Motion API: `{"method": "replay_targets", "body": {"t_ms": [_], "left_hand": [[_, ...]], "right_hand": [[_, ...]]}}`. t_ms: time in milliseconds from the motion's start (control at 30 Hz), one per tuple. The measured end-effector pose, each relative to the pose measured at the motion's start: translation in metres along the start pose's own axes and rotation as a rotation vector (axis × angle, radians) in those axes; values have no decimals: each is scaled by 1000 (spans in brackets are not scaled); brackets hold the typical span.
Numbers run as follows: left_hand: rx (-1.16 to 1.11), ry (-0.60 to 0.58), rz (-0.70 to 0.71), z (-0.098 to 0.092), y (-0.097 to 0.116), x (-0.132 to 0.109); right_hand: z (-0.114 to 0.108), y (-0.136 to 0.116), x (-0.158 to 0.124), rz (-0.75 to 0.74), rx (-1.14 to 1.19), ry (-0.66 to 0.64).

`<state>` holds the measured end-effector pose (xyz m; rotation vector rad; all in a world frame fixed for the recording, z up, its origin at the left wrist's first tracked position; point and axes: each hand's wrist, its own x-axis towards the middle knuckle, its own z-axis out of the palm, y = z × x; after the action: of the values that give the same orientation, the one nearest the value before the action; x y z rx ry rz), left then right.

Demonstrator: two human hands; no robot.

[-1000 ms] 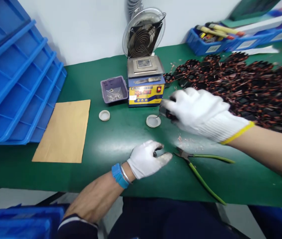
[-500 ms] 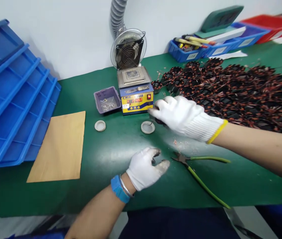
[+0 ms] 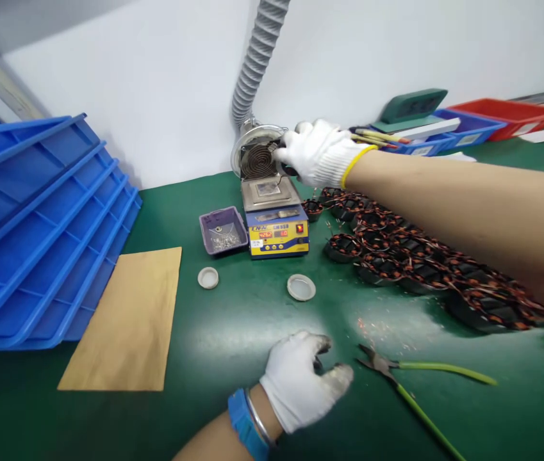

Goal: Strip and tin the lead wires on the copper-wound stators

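My right hand (image 3: 320, 153), in a white glove, reaches out over the solder pot (image 3: 277, 232) and in front of the small fan (image 3: 255, 160). It grips a small dark copper-wound coil (image 3: 291, 170), mostly hidden under the fingers, just above the pot's metal top. My left hand (image 3: 300, 384), also gloved, rests on the green mat (image 3: 233, 320) near me, with its thumb and forefinger apart and nothing in them. Green-handled cutters (image 3: 425, 383) lie just right of it. A white cap (image 3: 301, 287) sits between my left hand and the pot.
A big pile of wound coils (image 3: 420, 262) covers the mat under my right forearm. A purple tray (image 3: 222, 230), a second white cap (image 3: 208, 277) and a brown sheet (image 3: 130, 320) lie to the left, beside stacked blue trays (image 3: 36, 224). Bins (image 3: 468, 131) line the back.
My right hand has lifted the coil from beside the white cap up and away over the solder pot. My left hand has stayed on the mat. The camera has tilted upward.
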<state>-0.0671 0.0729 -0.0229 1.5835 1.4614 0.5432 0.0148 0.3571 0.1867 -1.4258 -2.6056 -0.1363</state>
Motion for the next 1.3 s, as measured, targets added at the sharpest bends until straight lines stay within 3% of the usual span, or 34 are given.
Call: {"method": "replay_targets", "body": {"t_ms": [233, 400, 633, 933, 1033, 1167, 1300], "left_hand": [[-4, -14, -42, 0, -2, 3], [2, -15, -36, 1, 0, 2], [8, -7, -20, 2, -2, 2], [26, -24, -16, -2, -2, 4], [9, -8, -23, -3, -3, 4], [4, 9, -34, -4, -4, 6], [24, 39, 7, -6, -4, 7]], "right_hand": [[16, -7, 17, -27, -153, -77], [8, 4, 18, 25, -143, -73], [-10, 18, 34, 259, 69, -121], [16, -2, 38, 204, 222, -142], [15, -3, 38, 236, 266, -152], [-7, 6, 23, 278, 382, -103], [-28, 29, -25, 323, 574, -37]]}}
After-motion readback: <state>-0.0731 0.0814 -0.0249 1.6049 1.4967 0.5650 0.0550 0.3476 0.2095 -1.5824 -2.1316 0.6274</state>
